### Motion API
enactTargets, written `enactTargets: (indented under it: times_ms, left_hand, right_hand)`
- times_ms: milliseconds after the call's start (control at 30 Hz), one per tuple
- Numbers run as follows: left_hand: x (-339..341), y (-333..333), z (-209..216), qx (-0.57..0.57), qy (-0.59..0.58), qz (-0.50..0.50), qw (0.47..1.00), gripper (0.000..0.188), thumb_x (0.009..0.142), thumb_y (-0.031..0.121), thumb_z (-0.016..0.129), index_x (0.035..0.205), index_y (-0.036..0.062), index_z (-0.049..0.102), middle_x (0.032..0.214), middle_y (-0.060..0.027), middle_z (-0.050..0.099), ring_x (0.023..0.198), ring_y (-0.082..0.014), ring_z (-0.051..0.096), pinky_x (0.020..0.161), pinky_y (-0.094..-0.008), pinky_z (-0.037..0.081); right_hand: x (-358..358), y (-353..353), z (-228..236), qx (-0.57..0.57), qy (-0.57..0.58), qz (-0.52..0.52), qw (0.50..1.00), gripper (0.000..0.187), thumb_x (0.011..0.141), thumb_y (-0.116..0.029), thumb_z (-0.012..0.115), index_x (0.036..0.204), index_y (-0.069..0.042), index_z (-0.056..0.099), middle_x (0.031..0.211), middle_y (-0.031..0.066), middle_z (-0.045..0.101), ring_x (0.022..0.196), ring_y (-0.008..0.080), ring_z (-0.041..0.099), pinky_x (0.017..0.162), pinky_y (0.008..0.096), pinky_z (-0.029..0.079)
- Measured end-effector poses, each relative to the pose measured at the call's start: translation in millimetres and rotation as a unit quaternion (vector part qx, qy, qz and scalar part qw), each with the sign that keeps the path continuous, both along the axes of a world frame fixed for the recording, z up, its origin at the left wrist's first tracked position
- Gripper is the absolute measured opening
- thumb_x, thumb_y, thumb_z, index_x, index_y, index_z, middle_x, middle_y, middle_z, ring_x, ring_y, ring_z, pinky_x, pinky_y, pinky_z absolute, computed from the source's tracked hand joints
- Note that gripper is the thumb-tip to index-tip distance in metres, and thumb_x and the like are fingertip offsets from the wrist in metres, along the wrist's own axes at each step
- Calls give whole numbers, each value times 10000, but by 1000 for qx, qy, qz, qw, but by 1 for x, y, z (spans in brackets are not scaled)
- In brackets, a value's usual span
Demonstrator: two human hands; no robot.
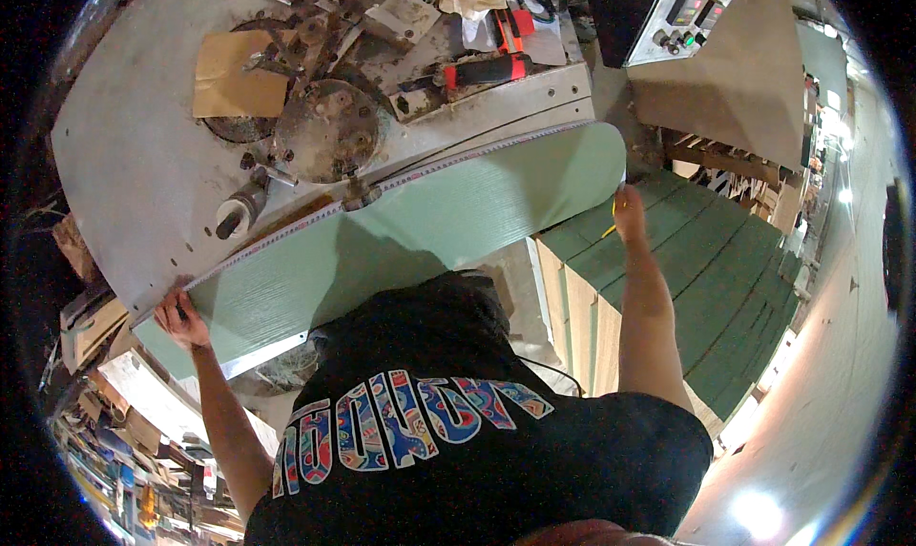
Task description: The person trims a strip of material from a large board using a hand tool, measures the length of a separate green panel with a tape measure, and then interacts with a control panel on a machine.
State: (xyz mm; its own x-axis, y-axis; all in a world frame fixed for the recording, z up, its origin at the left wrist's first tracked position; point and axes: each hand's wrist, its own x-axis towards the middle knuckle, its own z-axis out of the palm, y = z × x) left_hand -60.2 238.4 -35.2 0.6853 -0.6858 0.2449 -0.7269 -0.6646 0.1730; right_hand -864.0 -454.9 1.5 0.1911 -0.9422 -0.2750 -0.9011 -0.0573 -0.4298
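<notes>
A long pale-green board (401,224) with a rounded right end lies across the front of a machine, its far edge against a roller. Along that far edge runs a thin white strip (277,239) with small printed marks. My left hand (182,321) grips the board's left end, its fingers over the far corner. Just off the rounded right end is my right hand (628,214), closed. A thin yellow tool (609,230) sticks out of it; its exact kind is too small to make out.
The machine's grey metal table (124,164) carries a round plate (329,126), brown cardboard (239,74) and a red-black power tool (487,69). A control box (682,17) stands at the far right. A stack of green-topped boards (706,269) lies right of me.
</notes>
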Motion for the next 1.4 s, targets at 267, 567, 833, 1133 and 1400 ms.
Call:
enactTargets:
  times_ms: [267, 567, 833, 1133, 1400]
  left_hand:
    - [-6, -16, 12, -7, -47, -27, 998, 163, 1012, 248, 716, 1082, 102, 730, 1026, -80, 678, 999, -327, 614, 937, -503, 469]
    - [-12, -30, 28, -7, -33, -10, 999, 193, 1009, 245, 720, 1101, 75, 727, 1039, -113, 673, 1007, -354, 608, 956, -525, 482]
    - [-15, -30, 18, -33, -14, -2, 999, 158, 1016, 229, 713, 1088, 90, 731, 1013, -100, 681, 984, -342, 610, 965, -514, 474]
    - [-16, -30, 21, -36, -12, 1, 999, 130, 1011, 219, 713, 1064, 104, 744, 1022, -94, 684, 1002, -335, 619, 969, -509, 472]
    - [-15, -29, 20, -32, -21, -4, 999, 155, 981, 241, 743, 1039, 98, 752, 980, -97, 678, 991, -341, 618, 964, -497, 479]
  right_hand:
    - [25, 32, 6, -126, 115, -6, 985, 357, 1042, -339, 626, 1077, -3, 744, 1099, 217, 718, 1020, 431, 686, 877, 509, 548]
    - [-10, 11, -27, -75, 101, -71, 990, 398, 1080, -358, 584, 1043, -5, 764, 910, 142, 742, 832, 253, 688, 799, 393, 527]
    - [-51, 5, -64, -126, 89, -4, 988, 360, 1084, -333, 572, 1072, -2, 713, 971, 165, 721, 915, 317, 687, 813, 436, 539]
    - [8, 47, -39, -96, 74, -82, 989, 371, 1087, -308, 549, 1042, 38, 674, 954, 216, 693, 888, 386, 666, 804, 470, 511]
    - [40, 114, -47, -125, 73, -53, 988, 408, 1066, -355, 558, 1182, 27, 644, 1156, 264, 675, 998, 461, 664, 861, 563, 526]
